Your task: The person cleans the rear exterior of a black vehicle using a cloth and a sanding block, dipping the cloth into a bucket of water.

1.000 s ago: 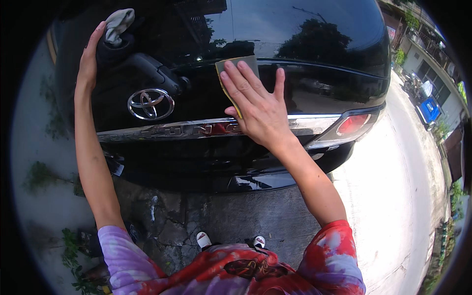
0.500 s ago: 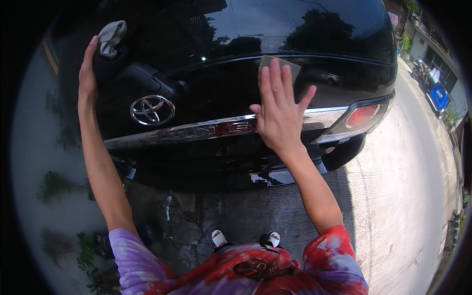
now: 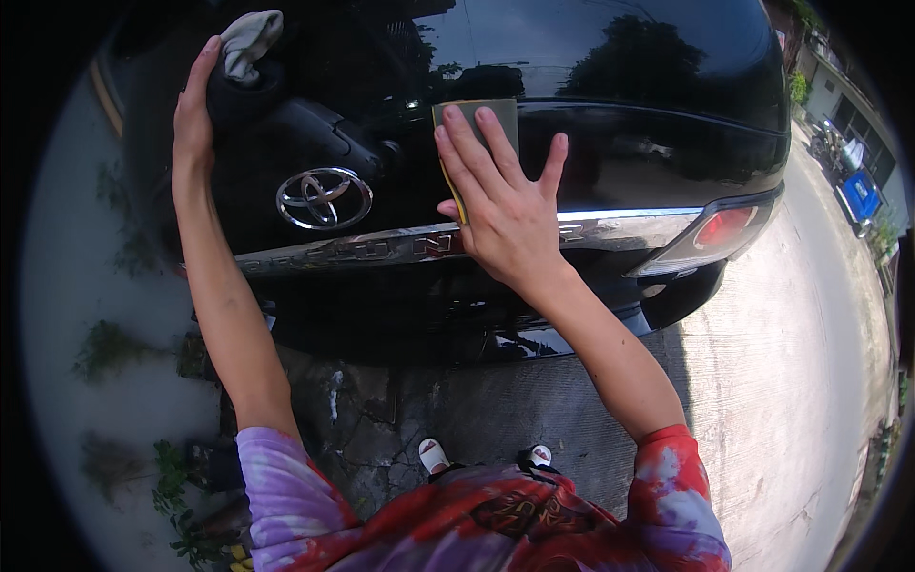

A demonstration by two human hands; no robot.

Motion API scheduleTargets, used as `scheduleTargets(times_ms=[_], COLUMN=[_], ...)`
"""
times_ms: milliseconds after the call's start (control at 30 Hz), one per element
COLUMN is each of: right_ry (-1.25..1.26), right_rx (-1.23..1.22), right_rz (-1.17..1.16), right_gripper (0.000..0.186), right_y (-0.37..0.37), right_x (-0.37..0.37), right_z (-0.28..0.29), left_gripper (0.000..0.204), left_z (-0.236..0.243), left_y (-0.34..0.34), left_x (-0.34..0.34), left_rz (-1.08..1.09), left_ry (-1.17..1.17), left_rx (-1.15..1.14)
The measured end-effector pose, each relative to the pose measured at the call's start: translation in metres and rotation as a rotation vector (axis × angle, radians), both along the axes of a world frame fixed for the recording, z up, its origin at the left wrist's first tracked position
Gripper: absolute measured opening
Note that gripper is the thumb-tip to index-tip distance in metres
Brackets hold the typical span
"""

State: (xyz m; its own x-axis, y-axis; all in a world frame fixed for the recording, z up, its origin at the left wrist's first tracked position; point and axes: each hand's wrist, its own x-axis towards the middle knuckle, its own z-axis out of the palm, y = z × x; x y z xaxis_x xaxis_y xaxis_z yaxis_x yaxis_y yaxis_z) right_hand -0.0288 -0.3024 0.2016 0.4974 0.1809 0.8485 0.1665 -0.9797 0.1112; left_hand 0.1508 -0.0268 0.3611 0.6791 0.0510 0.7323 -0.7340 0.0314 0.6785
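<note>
The right hand (image 3: 505,214) lies flat with fingers spread, pressing a yellow-backed sponge pad (image 3: 477,133) against the black car tailgate (image 3: 610,143), just above the chrome trim strip (image 3: 381,246) and right of the chrome emblem (image 3: 324,198). The left hand (image 3: 195,114), open and flat, rests near the tailgate's upper left edge beside a grey cloth (image 3: 250,40).

The person wears a short-sleeved tie-dye shirt (image 3: 496,520), red across the chest and right sleeve, purple on the left sleeve, with bare forearms and white shoes (image 3: 434,455).
</note>
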Motion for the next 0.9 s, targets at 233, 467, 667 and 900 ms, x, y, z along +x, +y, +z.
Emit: scheduleTargets(times_ms=[233,467,667,900], right_ry=[0.084,0.052,-0.267,-0.021], right_rx=[-0.042,-0.159,0.652,0.046], right_rz=[-0.099,-0.050,-0.532,-0.022], right_gripper=[0.068,0.070,0.075,0.069], right_y=[-0.015,-0.039,-0.202,-0.013], right_x=[-0.029,-0.017,-0.066,0.001], right_z=[-0.058,-0.006,0.017,-0.025], left_gripper=[0.062,0.061,0.059,0.061], left_z=[0.007,0.007,0.003,0.001], left_y=[0.010,0.017,-0.008,0.017], left_x=[-0.012,-0.006,0.001,-0.001], left_rz=[-0.038,-0.020,0.056,0.082], left_ry=[0.015,0.004,-0.069,0.015], left_rx=[-0.018,-0.038,0.018,-0.076])
